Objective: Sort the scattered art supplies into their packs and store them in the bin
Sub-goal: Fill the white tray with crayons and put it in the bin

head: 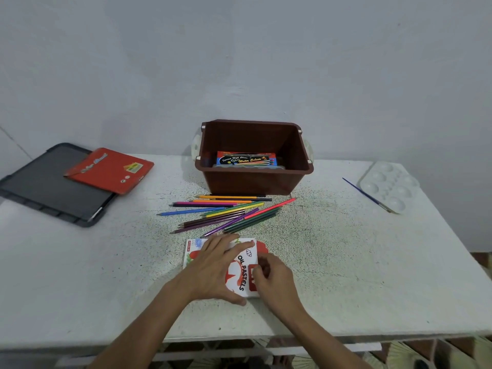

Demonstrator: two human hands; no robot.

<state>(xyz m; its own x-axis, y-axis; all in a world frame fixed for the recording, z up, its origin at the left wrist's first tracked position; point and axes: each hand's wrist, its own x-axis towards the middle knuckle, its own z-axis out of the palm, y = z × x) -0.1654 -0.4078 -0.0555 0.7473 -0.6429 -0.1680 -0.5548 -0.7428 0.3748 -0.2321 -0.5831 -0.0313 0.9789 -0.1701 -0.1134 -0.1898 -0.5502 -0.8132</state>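
1. The oil pastels box [241, 272] lies flat on the table [346, 262] at lower centre of the frame, near the front edge, with its printed lid facing up.
2. The left hand [213, 267] lies across the top of the box. Its fingers are spread and fairly straight, pressing down on the lid, and the thumb runs along the near edge.
3. The right hand [274, 278] is at the right end of the box. Its fingers are curled in and nip that end, where a red flap shows just above the knuckles. Blur hides exactly how the fingertips meet.
4. Just above the box, between it and the bin, a loose heap of coloured pencils [226, 211] fans across the table. The nearest tips lie just beside the far edge of the box.
5. The brown bin [253, 179] stands open at centre frame, directly behind the pencils. A water colour pack [246, 159] lies flat on its floor.
6. At upper left, well apart from the hands, a red pack [109, 170] rests on a dark grey lid [48, 187]. The pack overlaps the lid's right side, and the lid overhangs the table's left edge.
7. At right, a white paint palette [388, 186] sits near the table's far right corner. A blue-handled paintbrush [367, 195] lies slantwise just left of it, with its bristle end touching the palette's near edge.
8. A pale wall [239, 62] fills the upper half of the frame.
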